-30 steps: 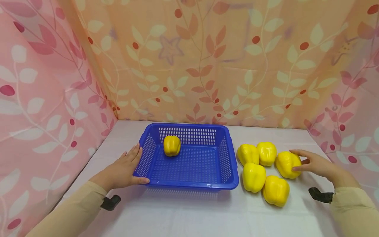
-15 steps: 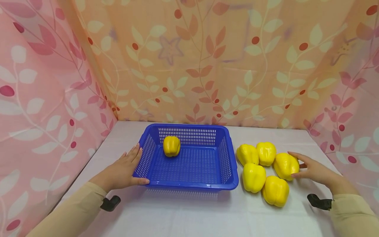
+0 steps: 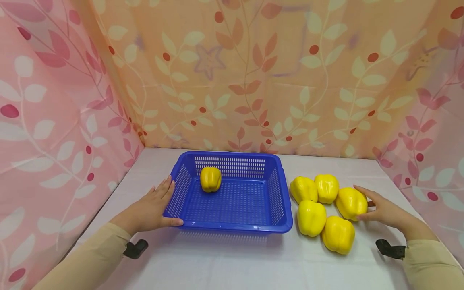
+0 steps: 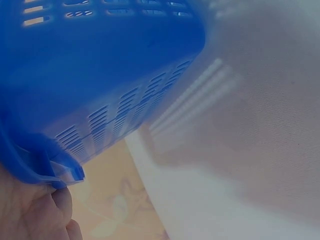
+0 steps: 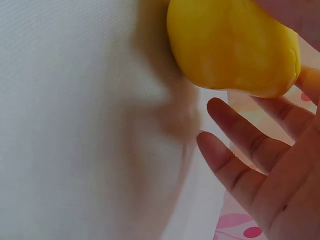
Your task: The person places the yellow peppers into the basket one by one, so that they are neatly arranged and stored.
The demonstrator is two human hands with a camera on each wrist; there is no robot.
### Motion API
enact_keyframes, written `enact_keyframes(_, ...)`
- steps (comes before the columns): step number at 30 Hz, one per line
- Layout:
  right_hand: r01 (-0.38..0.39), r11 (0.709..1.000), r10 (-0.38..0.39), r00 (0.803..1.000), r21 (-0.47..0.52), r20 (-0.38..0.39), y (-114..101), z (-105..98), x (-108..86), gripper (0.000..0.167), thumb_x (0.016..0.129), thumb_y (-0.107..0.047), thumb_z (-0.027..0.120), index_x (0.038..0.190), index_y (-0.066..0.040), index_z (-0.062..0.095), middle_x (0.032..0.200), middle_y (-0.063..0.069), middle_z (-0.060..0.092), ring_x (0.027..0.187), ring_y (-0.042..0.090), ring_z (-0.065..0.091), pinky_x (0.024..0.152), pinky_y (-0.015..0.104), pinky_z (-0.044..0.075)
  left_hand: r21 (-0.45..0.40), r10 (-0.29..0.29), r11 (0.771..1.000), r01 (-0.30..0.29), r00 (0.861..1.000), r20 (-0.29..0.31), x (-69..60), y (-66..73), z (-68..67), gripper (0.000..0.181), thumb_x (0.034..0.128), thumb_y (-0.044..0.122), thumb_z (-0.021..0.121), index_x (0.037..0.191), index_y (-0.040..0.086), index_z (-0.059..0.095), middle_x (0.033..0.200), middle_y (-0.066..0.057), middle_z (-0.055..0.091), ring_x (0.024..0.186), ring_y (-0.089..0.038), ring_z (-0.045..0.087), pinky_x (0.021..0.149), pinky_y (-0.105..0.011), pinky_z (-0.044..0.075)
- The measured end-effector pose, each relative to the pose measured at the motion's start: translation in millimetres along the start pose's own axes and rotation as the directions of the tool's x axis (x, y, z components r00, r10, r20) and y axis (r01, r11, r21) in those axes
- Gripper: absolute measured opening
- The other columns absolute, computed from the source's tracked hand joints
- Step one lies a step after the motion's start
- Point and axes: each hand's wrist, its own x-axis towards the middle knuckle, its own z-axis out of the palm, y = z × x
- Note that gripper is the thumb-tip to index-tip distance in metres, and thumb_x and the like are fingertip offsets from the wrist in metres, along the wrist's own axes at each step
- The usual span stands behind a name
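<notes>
My left hand point(image 3: 154, 207) rests with straight, spread fingers along the left side of the blue basket point(image 3: 232, 227), its thumb on the front left corner. In the left wrist view, fingers point(image 4: 62, 205) lie against the basket's rim point(image 4: 30, 172). One yellow bell pepper point(image 3: 210, 179) is inside the basket, at the back left. On the right, my right hand point(image 3: 388, 209) holds the rightmost loose pepper point(image 3: 351, 203) between thumb and forefinger, low at the table. In the right wrist view, the other fingers point(image 5: 245, 145) stretch out below that pepper point(image 5: 232, 45), apart from it.
Several more yellow peppers point(image 3: 311, 218) stand close together between the basket and my right hand. White cloth point(image 3: 253, 262) covers the table. Patterned curtains point(image 3: 253, 80) enclose the back and both sides. A black wrist device point(image 3: 135, 249) sits by each sleeve.
Since a second ago, the rightmost pepper has shifted and turned slightly towards the left, and my right hand has moved a little with it. The left hand and basket have stayed put.
</notes>
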Motion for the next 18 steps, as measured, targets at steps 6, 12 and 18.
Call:
enact_keyframes(6,0.008,1.0,-0.009,1.0,-0.012,-0.024,-1.3,0.8,3.4,0.098,0.076,-0.032,0.073,0.146,-0.003,0.011,0.135,0.037,0.02,0.112,0.058,0.034,0.082,0.06,0.043,-0.007,-0.003,1.0,0.003,1.0,0.005,-0.4,0.6,-0.5,0.119,0.0664,0.081,0.044,0.144,-0.005,0.014,0.151,-0.022,0.004,0.138,-0.037,0.008,0.107,-0.056,0.013)
enact_keyframes(12,-0.01,0.999,0.008,0.999,-0.036,-0.038,-2.9,2.6,3.9,0.098,0.075,-0.035,0.073,0.145,0.0,0.013,0.134,0.038,0.022,0.112,0.058,0.035,0.086,0.061,0.04,-0.003,-0.003,1.0,0.003,1.0,0.006,-0.8,1.2,-0.9,0.12,0.0663,0.082,0.044,0.143,-0.005,0.014,0.151,-0.022,0.004,0.138,-0.037,0.008,0.107,-0.056,0.013)
enact_keyframes(18,-0.016,0.998,0.013,0.998,-0.066,-0.058,-5.9,1.2,3.0,0.098,0.075,-0.036,0.073,0.143,0.003,0.014,0.133,0.039,0.025,0.11,0.057,0.037,0.085,0.063,0.04,-0.001,0.001,1.0,-0.001,1.0,0.004,-0.5,1.2,-1.6,0.12,0.0662,0.082,0.042,0.143,-0.005,0.014,0.151,-0.022,0.005,0.138,-0.037,0.008,0.107,-0.056,0.014)
